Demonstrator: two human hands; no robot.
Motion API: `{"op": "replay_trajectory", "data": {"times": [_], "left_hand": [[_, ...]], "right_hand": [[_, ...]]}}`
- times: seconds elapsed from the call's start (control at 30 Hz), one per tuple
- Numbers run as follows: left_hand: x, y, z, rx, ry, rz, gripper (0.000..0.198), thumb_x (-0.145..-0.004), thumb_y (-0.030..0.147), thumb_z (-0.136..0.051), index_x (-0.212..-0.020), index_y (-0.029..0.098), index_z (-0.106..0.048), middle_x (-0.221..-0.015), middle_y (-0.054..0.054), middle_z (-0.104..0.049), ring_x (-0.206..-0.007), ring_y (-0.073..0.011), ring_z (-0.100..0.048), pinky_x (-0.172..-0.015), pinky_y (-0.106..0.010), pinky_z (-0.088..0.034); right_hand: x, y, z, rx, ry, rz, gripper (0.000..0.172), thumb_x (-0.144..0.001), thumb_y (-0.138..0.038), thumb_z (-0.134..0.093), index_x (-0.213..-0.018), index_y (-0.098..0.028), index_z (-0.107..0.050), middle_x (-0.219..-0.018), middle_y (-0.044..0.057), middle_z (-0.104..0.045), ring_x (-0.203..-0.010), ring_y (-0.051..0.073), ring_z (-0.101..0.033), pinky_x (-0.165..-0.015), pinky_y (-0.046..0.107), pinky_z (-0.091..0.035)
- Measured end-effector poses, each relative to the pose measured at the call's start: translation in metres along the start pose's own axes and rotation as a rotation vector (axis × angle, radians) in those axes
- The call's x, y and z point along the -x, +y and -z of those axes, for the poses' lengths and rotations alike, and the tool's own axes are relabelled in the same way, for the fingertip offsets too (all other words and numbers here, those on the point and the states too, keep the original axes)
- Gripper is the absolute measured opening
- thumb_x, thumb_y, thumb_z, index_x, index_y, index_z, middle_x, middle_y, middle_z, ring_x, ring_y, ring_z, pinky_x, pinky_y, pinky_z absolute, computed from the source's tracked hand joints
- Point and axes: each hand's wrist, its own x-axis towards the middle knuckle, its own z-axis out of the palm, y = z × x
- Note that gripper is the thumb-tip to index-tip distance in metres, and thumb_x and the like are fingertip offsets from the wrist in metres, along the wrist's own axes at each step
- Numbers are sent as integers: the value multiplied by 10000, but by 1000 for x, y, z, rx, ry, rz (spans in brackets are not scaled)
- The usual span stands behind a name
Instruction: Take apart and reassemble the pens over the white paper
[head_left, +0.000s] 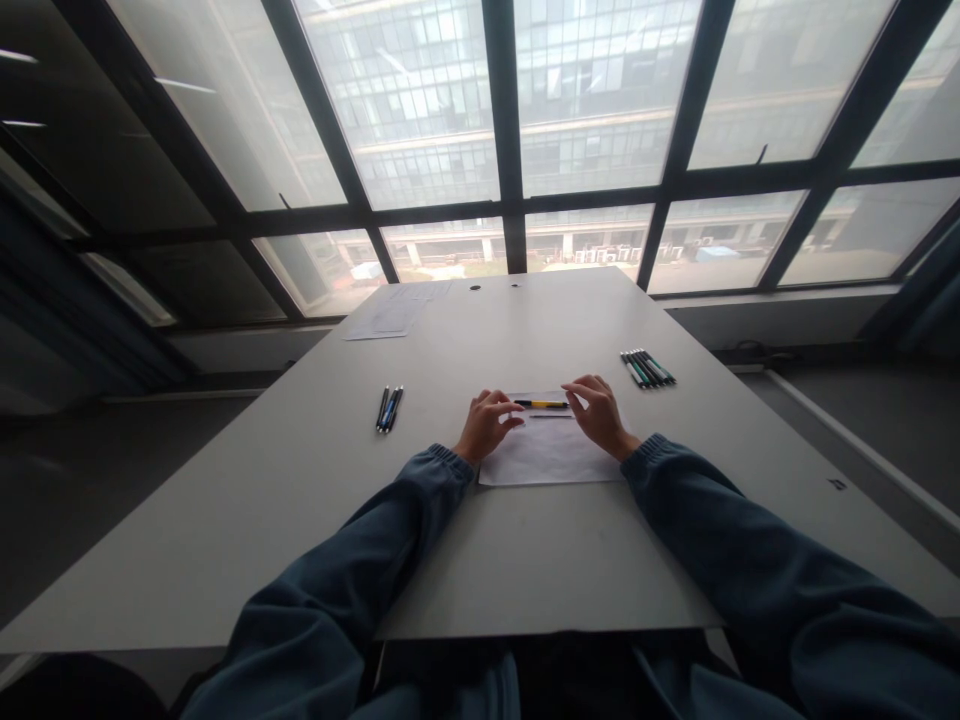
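Grey table (300,480): left hand (486,425), right hand (600,412) at yellow pen (541,404) ends.

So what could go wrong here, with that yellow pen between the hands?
The yellow pen seems to lie loose on the sheet of paper between the left hand and right hand; a nudge could roll it away. The sheet itself looks unweighted beyond the hands, so it might slide or crease on the smooth table.

One head-worn view — looking forward and down across the table (300,480) toward windows (600,100).
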Motion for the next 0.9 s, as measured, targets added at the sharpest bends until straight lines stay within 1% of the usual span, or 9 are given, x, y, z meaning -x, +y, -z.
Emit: {"op": "replay_trajectory", "data": {"times": [0.07, 0.17, 0.27, 0.37, 0.5, 0.6, 0.7, 0.9], "left_hand": [[1, 0, -1, -36, -40, -13, 202, -798, 361, -769, -984, 283, -760, -997, -61, -672, -1004, -245, -555, -921, -400, -395], [1, 1, 1, -79, -77, -35, 228, -811, 394, -752, -1004, 273, -748, -1011, -72, -663, -1020, -255, -547, -922, -410, -381], [2, 2, 3, -100, -89, -62, 187, -827, 404, -734, -946, 260, -746, -1017, -76, -655, -1022, -256, -540, -927, -418, -367], [2, 2, 4, -100, -93, -79, 132, -835, 375, -729, -885, 255, -749, -1009, -75, -648, -1018, -257, -536, -925, -422, -362], [2, 1, 4, -99, -116, -73, 124, -814, 360, -750, -879, 255, -759, -992, -76, -640, -1010, -255, -537, -927, -422, -364], [2, 1, 5, -96, -133, -71, 112, -808, 350, -755, -870, 258, -763, -980, -72, -636, -998, -252, -538, -912, -414, -370], [1, 0, 5, -106, -144, -83, 58, -836, 296, -723, -842, 256, -764, -968, -69, -635, -980, -243, -543, -885, -398, -379], [1, -1, 2, -105, -124, -92, 54, -852, 268, -705, -850, 242, -753, -970, -66, -632, -971, -235, -547, -869, -377, -394]], "right_hand": [[1, 1, -1, 19, -41, 19, 244, -955, -226, -510, -1037, -215, -739, -969, 85, -664, -948, 239, -556, -874, 385, -409], [2, 1, -3, 68, -127, 58, 197, -938, -227, -558, -928, -229, -756, -947, 73, -666, -938, 230, -543, -850, 369, -389], [3, 0, -3, 112, -214, 91, 178, -923, -223, -598, -840, -230, -756, -931, 63, -673, -941, 227, -536, -839, 362, -370], [3, -1, -2, 140, -272, 108, 155, -912, -227, -626, -830, -225, -757, -930, 68, -680, -941, 231, -536, -843, 365, -359], [2, 0, -1, 179, -332, 118, 129, -891, -207, -654, -825, -221, -764, -927, 81, -681, -949, 242, -536, -854, 376, -347], [2, 1, -1, 194, -358, 119, 144, -880, -178, -654, -803, -224, -767, -924, 81, -682, -953, 243, -538, -859, 378, -347], [2, 2, -2, 200, -362, 118, 152, -882, -165, -644, -803, -221, -761, -929, 81, -684, -950, 239, -539, -853, 371, -353], [1, -1, 0, 197, -374, 135, 146, -903, -152, -614, -818, -197, -724, -932, 84, -676, -936, 231, -537, -834, 351, -354]]}}
